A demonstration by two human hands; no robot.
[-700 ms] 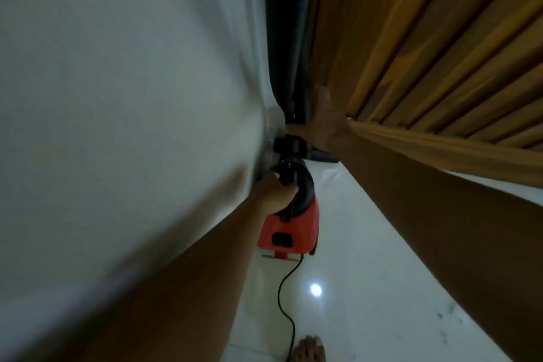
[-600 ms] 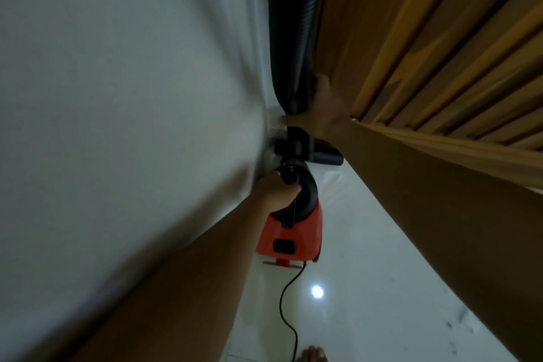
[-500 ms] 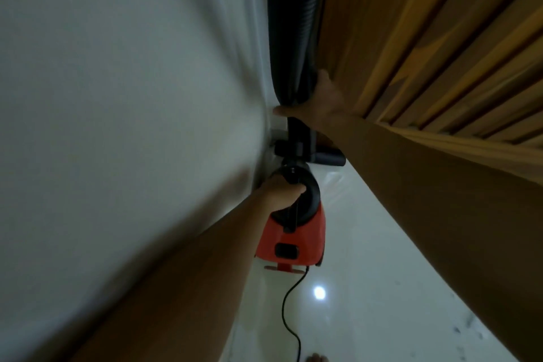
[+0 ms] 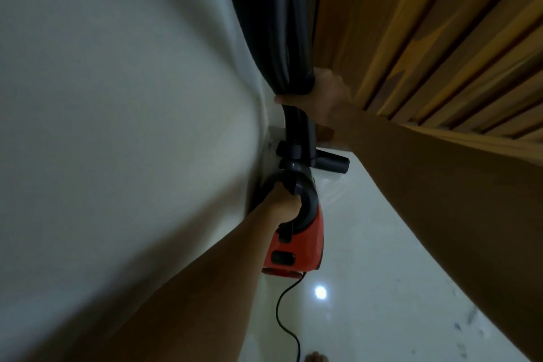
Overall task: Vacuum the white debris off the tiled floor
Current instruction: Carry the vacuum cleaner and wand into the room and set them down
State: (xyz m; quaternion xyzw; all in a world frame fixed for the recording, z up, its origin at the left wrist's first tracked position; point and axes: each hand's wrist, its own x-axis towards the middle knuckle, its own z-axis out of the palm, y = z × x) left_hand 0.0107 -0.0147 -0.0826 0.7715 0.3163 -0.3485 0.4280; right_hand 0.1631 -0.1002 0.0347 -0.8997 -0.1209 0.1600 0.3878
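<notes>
Now my right hand [image 4: 323,97] has slid higher up the black hose [image 4: 276,23], fingers clamped, while my left hand [image 4: 283,206] stays clenched on the red vacuum [image 4: 296,253] handle, so no floor debris is being reached yet.

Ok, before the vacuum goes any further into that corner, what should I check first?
1. Left hand wrapped round the vacuum handle: ok.
2. Right hand holding the dark curtain bunched clear of the tube: ok.
3. Nozzle down at the floor by the wall: ok.
4. Cord slack, trailing behind: ok.
5. White debris at the nozzle: cannot tell.
6. Foot beside the cord: not ok, likely a snag risk.
</notes>
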